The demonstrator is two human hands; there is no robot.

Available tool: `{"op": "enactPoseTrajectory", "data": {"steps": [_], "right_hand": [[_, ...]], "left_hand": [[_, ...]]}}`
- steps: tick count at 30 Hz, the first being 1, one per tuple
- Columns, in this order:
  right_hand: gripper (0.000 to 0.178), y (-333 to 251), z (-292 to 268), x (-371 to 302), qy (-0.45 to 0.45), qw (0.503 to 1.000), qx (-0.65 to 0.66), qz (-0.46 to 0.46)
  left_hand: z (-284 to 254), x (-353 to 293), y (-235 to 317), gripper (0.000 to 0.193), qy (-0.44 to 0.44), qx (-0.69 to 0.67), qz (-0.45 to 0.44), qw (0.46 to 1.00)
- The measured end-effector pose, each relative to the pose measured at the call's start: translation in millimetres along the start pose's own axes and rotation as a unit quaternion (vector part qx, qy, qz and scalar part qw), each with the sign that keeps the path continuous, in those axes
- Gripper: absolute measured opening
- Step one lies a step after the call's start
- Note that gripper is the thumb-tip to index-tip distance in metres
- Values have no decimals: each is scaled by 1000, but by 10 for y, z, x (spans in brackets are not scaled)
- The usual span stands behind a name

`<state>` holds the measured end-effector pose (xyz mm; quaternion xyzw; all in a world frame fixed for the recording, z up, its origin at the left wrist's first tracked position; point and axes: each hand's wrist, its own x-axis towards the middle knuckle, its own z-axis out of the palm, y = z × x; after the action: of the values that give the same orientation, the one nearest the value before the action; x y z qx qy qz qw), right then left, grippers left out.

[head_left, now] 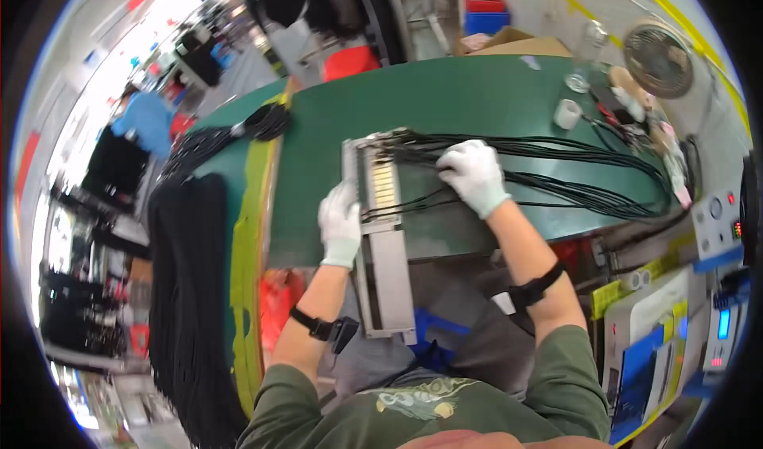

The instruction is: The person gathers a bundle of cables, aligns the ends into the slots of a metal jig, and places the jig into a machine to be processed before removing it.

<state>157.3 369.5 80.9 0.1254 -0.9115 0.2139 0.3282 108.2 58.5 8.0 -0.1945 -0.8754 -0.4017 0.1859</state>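
A green shirt [421, 408] is nearest the camera, on the near side of the metal fixture [389, 266]. The fixture's far end rests on the green table [477, 91]; its near end projects past the table edge. The left hand [340, 222], gloved in white, bears on the fixture's left side; its fingers lie close together, but whether they grip cannot be told. The right hand [474, 177], likewise gloved, is to the fixture's right, fingers curled over the black cables [556, 145]; whether the fingertips close on a strand cannot be told. The cables loop out to the fixture's right, and some strands cross its yellowish blocks [384, 184]. The step in hand appears to be arranging strands across the fixture; the next move likely calls for steadying its left side while aligning strands individually.
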Motion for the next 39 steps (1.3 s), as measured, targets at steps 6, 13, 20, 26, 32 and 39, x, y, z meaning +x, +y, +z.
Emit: {"op": "enactPoseTrajectory", "data": {"steps": [6,13,20,26,32,39], "right_hand": [[14,-80,245,131,-50,998,-25,6],[10,-201,249,157,-68,997,-48,-5],[10,-331,112,155,-97,994,46,-32],[13,-431,194,125,-144,980,105,-84],[16,-1103,288,183,-155,967,178,-100],[12,-706,210,82,-221,954,201,-8]], "left_hand": [[-277,-107,362,45,-29,74,18,997],[-326,-227,429,39,1,23,-3,1000],[-363,-93,453,25,87,14,8,996],[-365,-74,482,21,61,-47,40,996],[-421,-92,592,19,35,-65,118,990],[-521,-99,522,17,68,-70,44,994]]}}
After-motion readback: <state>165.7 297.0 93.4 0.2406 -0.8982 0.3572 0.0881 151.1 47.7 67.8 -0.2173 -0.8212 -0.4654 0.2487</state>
